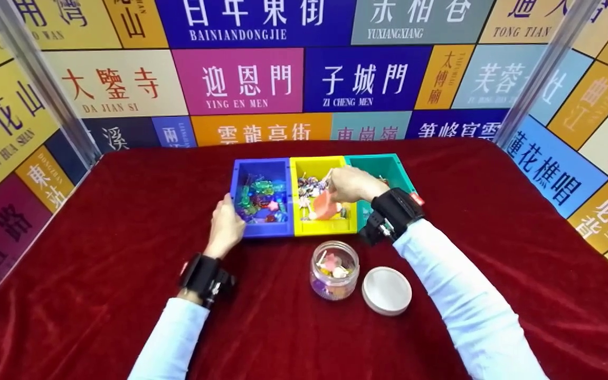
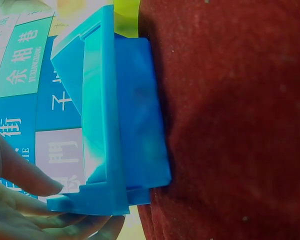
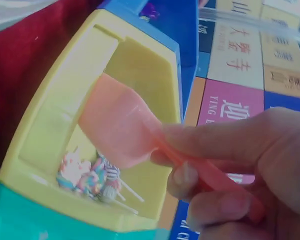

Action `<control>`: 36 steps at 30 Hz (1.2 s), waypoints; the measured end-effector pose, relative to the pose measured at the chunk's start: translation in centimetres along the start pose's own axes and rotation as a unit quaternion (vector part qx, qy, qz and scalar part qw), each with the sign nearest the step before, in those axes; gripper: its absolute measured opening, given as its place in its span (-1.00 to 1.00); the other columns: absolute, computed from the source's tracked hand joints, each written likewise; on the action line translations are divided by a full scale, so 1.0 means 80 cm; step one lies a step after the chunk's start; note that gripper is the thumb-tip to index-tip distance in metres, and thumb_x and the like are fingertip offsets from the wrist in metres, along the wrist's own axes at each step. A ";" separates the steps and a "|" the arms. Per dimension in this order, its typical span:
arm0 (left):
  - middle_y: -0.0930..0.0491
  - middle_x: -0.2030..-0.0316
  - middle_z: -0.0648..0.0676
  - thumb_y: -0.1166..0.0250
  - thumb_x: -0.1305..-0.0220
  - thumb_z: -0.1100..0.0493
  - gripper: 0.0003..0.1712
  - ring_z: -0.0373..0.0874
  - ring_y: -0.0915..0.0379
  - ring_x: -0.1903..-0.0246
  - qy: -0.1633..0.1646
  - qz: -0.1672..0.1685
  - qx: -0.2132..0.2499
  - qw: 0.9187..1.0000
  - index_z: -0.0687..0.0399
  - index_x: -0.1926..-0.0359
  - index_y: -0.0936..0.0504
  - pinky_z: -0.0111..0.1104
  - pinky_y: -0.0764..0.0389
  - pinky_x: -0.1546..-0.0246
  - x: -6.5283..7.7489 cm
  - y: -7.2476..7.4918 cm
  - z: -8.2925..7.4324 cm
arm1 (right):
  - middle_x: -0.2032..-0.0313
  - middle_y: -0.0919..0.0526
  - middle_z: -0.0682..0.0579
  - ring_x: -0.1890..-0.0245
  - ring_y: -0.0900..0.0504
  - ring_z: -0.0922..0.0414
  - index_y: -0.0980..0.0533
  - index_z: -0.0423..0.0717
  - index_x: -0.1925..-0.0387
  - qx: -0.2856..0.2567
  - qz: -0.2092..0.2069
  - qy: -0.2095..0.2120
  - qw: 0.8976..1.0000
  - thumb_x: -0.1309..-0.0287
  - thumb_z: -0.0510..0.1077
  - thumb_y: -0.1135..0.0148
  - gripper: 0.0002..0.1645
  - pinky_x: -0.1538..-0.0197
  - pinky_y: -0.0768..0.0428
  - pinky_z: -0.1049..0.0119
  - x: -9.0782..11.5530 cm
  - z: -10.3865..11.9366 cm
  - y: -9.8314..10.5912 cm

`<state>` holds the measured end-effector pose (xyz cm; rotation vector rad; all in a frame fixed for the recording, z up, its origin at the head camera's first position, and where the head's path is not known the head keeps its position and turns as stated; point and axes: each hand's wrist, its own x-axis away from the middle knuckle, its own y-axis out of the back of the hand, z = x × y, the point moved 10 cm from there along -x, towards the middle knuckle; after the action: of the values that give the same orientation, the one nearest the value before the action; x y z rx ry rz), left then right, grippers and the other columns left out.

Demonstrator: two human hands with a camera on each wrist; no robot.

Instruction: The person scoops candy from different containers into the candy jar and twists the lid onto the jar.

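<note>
My right hand [image 1: 355, 184] holds a coral-pink scoop [image 3: 121, 125] by its handle over the yellow bin [image 1: 325, 227]. Small lollipop-shaped pieces [image 3: 92, 172] lie in that bin, as the right wrist view shows. At the outer left side of the blue bin [image 1: 267, 230], my left hand [image 1: 226, 227] grips the rim, with thumb on one side and fingers on the other in the left wrist view. Inside the blue bin are colourful, partly translucent pieces [image 1: 264, 187]. The right hand and wrist partly cover the green bin [image 1: 371, 157].
Nearer to me stands a clear jar [image 1: 334, 285] with several small pieces inside, its mouth uncovered. A round white lid [image 1: 387, 290] lies to its right. Dark red cloth [image 1: 262, 327] covers the table, and printed panels [image 1: 240, 79] rise behind it.
</note>
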<state>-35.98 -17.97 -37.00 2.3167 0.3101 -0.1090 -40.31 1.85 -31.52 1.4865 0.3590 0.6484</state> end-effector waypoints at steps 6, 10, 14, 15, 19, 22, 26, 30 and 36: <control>-0.28 -0.04 0.49 0.01 0.05 0.52 -0.29 0.31 -0.24 -0.05 0.002 0.001 0.002 1.000 0.54 -0.22 -0.06 -0.03 -0.28 -0.10 0.000 0.000 0.000 | 0.77 -0.09 0.13 0.68 -0.09 0.19 -0.26 -0.09 0.82 -0.063 0.020 -0.039 0.997 -0.01 -0.23 -0.09 -0.63 0.54 -0.10 0.42 -0.005 -0.016 -0.007; -0.26 -0.06 0.48 0.01 0.05 0.52 -0.27 0.30 -0.22 -0.06 0.009 0.006 0.006 1.000 0.52 -0.23 -0.04 -0.03 -0.27 -0.11 0.000 0.000 0.002 | 0.74 -0.02 0.12 0.66 -0.08 0.17 -0.13 -0.03 0.82 -0.078 0.005 -0.061 0.995 0.01 -0.23 -0.10 -0.57 0.55 -0.09 0.41 -0.006 -0.017 -0.005; -0.26 -0.06 0.49 0.01 0.06 0.52 -0.26 0.30 -0.22 -0.07 0.006 0.004 0.011 1.000 0.53 -0.23 -0.03 -0.03 -0.26 -0.12 0.000 -0.001 0.003 | 0.71 -0.12 0.09 0.62 -0.21 0.12 -0.16 -0.05 0.80 -0.059 -0.034 -0.068 0.995 -0.03 -0.24 -0.08 -0.59 0.56 -0.18 0.41 -0.009 -0.016 -0.004; -0.26 -0.06 0.49 0.01 0.06 0.52 -0.26 0.30 -0.21 -0.07 0.006 0.005 0.012 1.000 0.53 -0.23 -0.03 -0.04 -0.25 -0.12 0.000 -0.001 0.002 | 0.71 -0.14 0.08 0.62 -0.25 0.11 -0.17 -0.05 0.80 -0.056 -0.044 -0.074 0.995 -0.05 -0.24 -0.07 -0.59 0.58 -0.19 0.41 -0.010 -0.018 -0.005; -0.24 -0.07 0.50 0.00 0.07 0.53 -0.25 0.31 -0.20 -0.07 0.003 0.007 0.011 1.000 0.55 -0.23 -0.01 -0.04 -0.24 -0.13 0.000 -0.003 0.002 | 0.69 -0.21 0.05 0.64 -0.30 0.11 -0.23 -0.07 0.77 -0.061 -0.073 -0.103 0.990 -0.11 -0.22 -0.03 -0.62 0.63 -0.22 0.44 -0.011 -0.028 -0.010; -0.27 -0.04 0.50 -0.01 0.07 0.53 -0.27 0.32 -0.23 -0.04 -0.004 0.001 0.005 1.000 0.56 -0.21 -0.05 -0.02 -0.27 -0.10 0.000 -0.003 0.000 | 0.70 -0.26 0.03 0.67 -0.30 0.13 -0.32 -0.12 0.74 -0.076 -0.081 -0.128 0.985 -0.10 -0.24 -0.01 -0.68 0.68 -0.21 0.46 -0.009 -0.038 -0.016; -0.29 -0.02 0.50 -0.01 0.06 0.53 -0.29 0.31 -0.25 -0.04 -0.004 0.000 0.006 1.000 0.55 -0.21 -0.07 -0.03 -0.28 -0.10 0.000 -0.004 -0.001 | 0.66 -0.30 0.00 0.64 -0.32 0.11 -0.35 -0.13 0.71 -0.070 -0.071 -0.151 0.983 -0.11 -0.20 0.00 -0.70 0.65 -0.23 0.43 -0.005 -0.044 -0.013; -0.30 -0.01 0.49 -0.01 0.07 0.53 -0.30 0.31 -0.26 -0.03 -0.005 -0.004 0.002 1.000 0.55 -0.20 -0.09 -0.04 -0.29 -0.09 0.000 -0.002 -0.001 | 0.66 -0.22 0.01 0.64 -0.25 0.10 -0.24 -0.08 0.74 -0.071 -0.031 -0.169 0.983 -0.13 -0.15 0.02 -0.65 0.60 -0.18 0.37 -0.001 -0.043 -0.007; -0.31 -0.01 0.49 -0.01 0.07 0.53 -0.30 0.30 -0.26 -0.03 -0.004 -0.003 -0.002 1.000 0.54 -0.20 -0.10 -0.03 -0.30 -0.08 0.000 0.000 0.001 | 0.68 -0.13 0.06 0.60 -0.20 0.10 -0.16 -0.05 0.78 -0.073 0.009 -0.121 0.990 -0.04 -0.19 -0.02 -0.63 0.54 -0.16 0.38 -0.005 -0.026 -0.011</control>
<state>-35.95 -18.02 -37.04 2.3106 0.3130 -0.1201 -41.75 3.31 -32.58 1.4111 0.1094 0.4915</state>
